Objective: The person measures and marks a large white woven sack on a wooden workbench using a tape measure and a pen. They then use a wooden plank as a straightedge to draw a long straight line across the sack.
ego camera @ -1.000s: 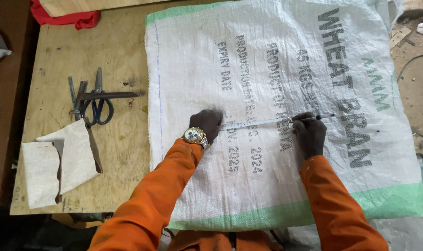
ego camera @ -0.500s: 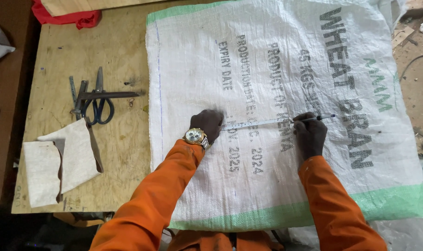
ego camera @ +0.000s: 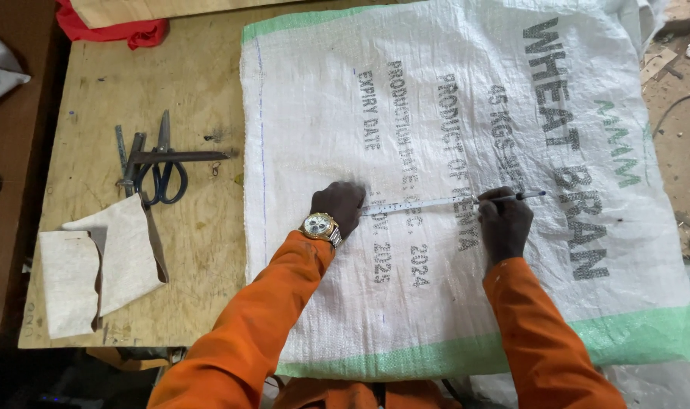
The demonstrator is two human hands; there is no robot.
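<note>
A white woven sack (ego camera: 466, 98) with green end bands and dark printing lies flat on a plywood table (ego camera: 186, 83). My left hand (ego camera: 340, 206), with a gold watch on its wrist, presses one end of a thin measuring tape (ego camera: 420, 204) onto the sack. My right hand (ego camera: 504, 223) holds the tape's other end down and grips a dark pen (ego camera: 521, 196) whose tip rests on the sack. The tape is stretched straight between the two hands. Both arms wear orange sleeves.
Two pairs of scissors (ego camera: 154, 163) lie on the table left of the sack. White fabric pieces (ego camera: 95, 261) sit near the table's front left corner. A red cloth (ego camera: 110, 30) lies at the far edge. Dirt floor shows at the right.
</note>
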